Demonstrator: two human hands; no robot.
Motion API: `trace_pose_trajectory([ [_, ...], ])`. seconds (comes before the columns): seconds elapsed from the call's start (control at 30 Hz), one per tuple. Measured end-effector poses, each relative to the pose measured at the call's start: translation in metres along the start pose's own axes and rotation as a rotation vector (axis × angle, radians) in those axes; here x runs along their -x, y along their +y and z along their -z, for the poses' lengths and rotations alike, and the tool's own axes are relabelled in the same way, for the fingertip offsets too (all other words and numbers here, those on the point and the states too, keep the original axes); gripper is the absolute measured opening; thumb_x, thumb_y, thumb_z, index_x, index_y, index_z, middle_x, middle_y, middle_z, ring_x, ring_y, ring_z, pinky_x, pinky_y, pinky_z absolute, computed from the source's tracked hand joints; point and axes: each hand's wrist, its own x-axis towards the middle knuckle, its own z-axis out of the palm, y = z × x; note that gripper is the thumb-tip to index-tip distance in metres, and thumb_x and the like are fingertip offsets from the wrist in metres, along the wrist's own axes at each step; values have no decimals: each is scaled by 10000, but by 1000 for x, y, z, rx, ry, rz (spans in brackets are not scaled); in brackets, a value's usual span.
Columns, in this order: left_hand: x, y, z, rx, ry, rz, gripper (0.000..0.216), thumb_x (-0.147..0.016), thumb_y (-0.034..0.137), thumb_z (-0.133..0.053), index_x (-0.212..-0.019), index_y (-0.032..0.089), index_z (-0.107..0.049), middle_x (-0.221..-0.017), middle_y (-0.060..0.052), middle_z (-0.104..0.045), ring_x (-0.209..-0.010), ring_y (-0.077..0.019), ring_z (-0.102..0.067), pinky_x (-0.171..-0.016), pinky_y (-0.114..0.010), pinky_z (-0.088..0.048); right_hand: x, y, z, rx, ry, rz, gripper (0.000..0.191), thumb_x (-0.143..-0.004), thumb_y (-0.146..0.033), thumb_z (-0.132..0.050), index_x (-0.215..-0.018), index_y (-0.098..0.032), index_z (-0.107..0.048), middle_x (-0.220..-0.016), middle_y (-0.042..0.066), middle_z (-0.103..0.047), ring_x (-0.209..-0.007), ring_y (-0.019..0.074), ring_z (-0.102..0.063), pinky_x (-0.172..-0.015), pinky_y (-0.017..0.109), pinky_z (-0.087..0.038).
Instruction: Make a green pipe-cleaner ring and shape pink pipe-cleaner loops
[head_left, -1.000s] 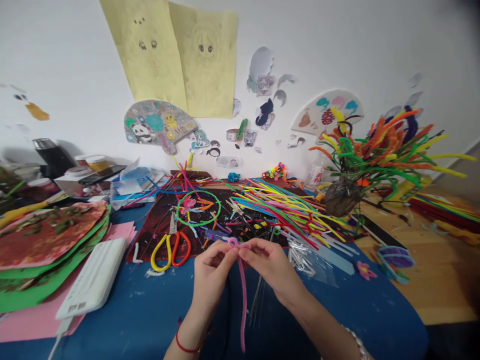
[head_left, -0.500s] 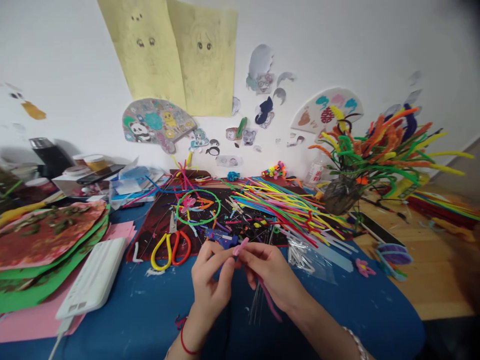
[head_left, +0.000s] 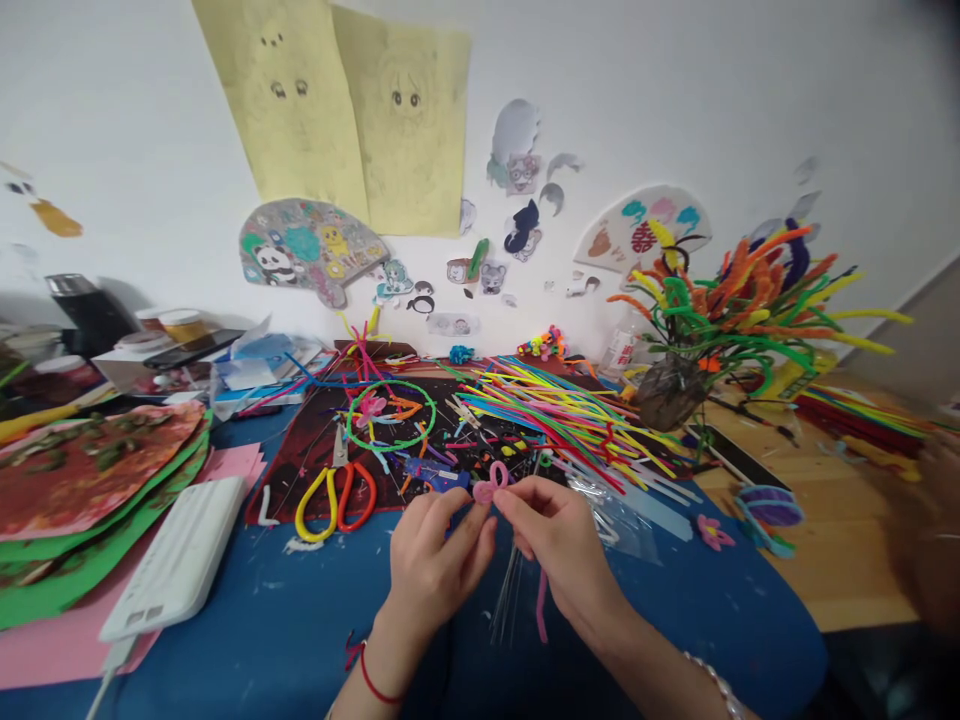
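Observation:
My left hand (head_left: 439, 560) and my right hand (head_left: 559, 535) meet over the blue tabletop (head_left: 285, 620), both pinching one pink pipe cleaner (head_left: 491, 485). Its top end is bent into small loops between my fingertips. The loose tail hangs down below my right hand to about the table. A red string circles my left wrist and a bead bracelet my right. Just behind my hands lie yellow and orange scissors (head_left: 334, 495) and a dark mat (head_left: 315, 450) strewn with pipe cleaner scraps.
A heap of coloured pipe cleaners (head_left: 562, 405) lies on the mat, a green ring (head_left: 390, 415) beside it. A vase of bent pipe cleaners (head_left: 675, 385) stands at right. A white power strip (head_left: 176, 565), pink paper and green card stacks fill the left. Thin wires (head_left: 510, 590) lie under my hands.
The pipe cleaner's top has gained another small loop. Its hanging tail has grown shorter and has swung under my right hand. My hands have shifted slightly right and nearer.

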Motion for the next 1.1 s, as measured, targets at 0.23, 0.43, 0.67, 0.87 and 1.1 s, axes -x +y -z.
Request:
trace_pose_trajectory([
  [0.23, -6, -4, 2, 613, -82, 658, 81, -826, 215, -623, -862, 173, -681, -826, -52, -651, -744, -155, -609, -679, -265, -494, -3, -1, 13, 370, -157, 168, 142, -754, -281, -639, -685, -159, -659, -581, -25, -565, -537, 90, -473, -512, 209, -365],
  [0.43, -7, -10, -5, 874, -348, 952, 136, -730, 294, -709, -767, 167, -742, -802, -67, -738, -762, -194, -646, -713, -279, -483, -9, -14, 22, 930, -308, 494, 168, -834, -170, -577, -696, -191, -672, -672, -11, -628, -610, 115, -551, -567, 234, -371],
  [0.67, -7, -12, -4, 918, -378, 1065, 161, -703, 304, -715, -674, 146, -723, -652, -29, -689, -612, -139, -579, -582, -228, -417, -28, -25, 38, 1312, -380, 821, 124, -883, -257, -607, -824, -186, -689, -779, 25, -639, -773, 172, -584, -681, 281, -421],
  [0.87, -9, -8, -5, 983, -306, 1182, 148, -648, 278, -749, -637, 136, -707, -615, -25, -681, -579, -125, -577, -574, -220, -432, -38, -38, 46, 1239, -353, 936, 206, -915, -213, -536, -828, -180, -720, -841, 78, -638, -836, 204, -566, -744, 330, -440],
  [1.1, -11, -7, -6, 1011, -225, 1223, 167, -642, 291, -762, -620, 137, -702, -547, -4, -635, -503, -101, -531, -516, -212, -424, -44, -37, 43, 846, -448, 297, 92, -805, -236, -627, -780, -215, -713, -633, 0, -663, -575, 139, -595, -523, 236, -422],
])
